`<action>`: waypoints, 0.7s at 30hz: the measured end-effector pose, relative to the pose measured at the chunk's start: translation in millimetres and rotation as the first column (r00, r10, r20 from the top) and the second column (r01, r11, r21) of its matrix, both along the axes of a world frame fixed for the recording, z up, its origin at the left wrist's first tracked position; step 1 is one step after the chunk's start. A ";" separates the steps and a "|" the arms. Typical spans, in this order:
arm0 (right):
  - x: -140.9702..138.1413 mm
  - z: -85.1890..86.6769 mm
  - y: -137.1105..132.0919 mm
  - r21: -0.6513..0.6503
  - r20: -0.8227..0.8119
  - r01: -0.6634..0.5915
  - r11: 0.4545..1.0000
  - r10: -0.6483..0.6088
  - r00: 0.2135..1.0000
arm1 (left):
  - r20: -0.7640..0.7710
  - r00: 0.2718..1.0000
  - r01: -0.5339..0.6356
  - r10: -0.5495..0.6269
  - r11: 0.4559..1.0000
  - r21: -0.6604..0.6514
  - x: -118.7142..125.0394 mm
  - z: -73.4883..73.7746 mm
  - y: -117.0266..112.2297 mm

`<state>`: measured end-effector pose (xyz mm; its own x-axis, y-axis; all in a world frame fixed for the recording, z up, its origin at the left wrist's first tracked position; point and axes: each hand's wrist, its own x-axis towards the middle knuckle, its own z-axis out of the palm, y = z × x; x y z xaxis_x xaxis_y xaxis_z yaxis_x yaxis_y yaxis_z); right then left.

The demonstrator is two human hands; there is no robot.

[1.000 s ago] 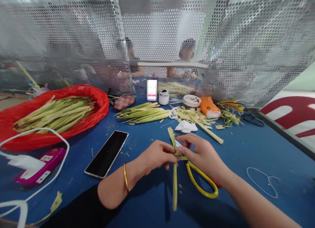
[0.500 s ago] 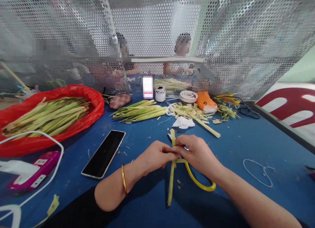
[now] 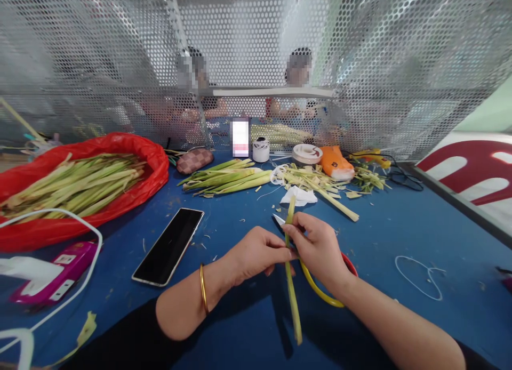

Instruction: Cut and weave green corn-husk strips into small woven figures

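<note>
A long, pale green leaf strip (image 3: 294, 311) stands nearly upright in the picture between my two hands, its lower end leaning right. My left hand (image 3: 254, 254) is closed in a pinch on its middle, thumb and fingertips at the strip. Just above, my right hand (image 3: 318, 247) pinches the same strip between thumb and curled fingers. Part of the strip is hidden behind the fingers. Beneath my right hand, a pair of scissors (image 3: 334, 302) lies on the blue table, with its blade tip and its yellow and red handle partly showing.
A red bag (image 3: 154, 186) of leaf strips stands left, near a black phone (image 3: 170, 247) and purple power strip (image 3: 60, 274). Leaf bundles (image 3: 228, 179), trimmings, white tissue (image 3: 299, 196) and tape roll (image 3: 306, 154) lie ahead. Behind a perforated screen (image 3: 256, 39) sit two people.
The leaf strip has tilted, its lower end swinging right, and a short crosswise piece no longer shows. My right hand has shifted slightly, exposing the scissors' red handle part.
</note>
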<state>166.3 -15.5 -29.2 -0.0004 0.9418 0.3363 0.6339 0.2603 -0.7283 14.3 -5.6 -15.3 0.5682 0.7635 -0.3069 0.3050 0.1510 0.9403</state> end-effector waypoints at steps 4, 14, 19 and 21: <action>-0.6 -2.3 0.0 -0.018 -0.023 0.000 1.000 0.000 1.000 | -0.053 0.999 0.002 -0.002 1.000 0.002 -0.1 0.7 -1.3; 10.0 -6.2 12.6 -0.087 -0.094 -0.050 0.995 0.041 0.995 | 0.075 0.990 -0.103 0.115 0.984 -0.143 4.4 -6.8 0.1; 30.6 -3.4 31.7 0.013 -0.323 0.219 0.976 -0.203 0.924 | 0.202 0.905 -0.296 0.374 0.896 -0.331 3.8 -11.5 7.7; 31.1 -3.6 33.8 -0.220 -0.512 0.154 0.963 -0.249 0.822 | 0.214 0.874 -0.336 0.436 0.861 -0.381 3.7 -10.3 9.3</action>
<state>197.4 18.3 -32.8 0.3290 0.9416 0.0720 0.1620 0.0188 -0.9866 18.0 3.7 -25.7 0.3476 0.8252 -0.4452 -0.1135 0.5083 0.8537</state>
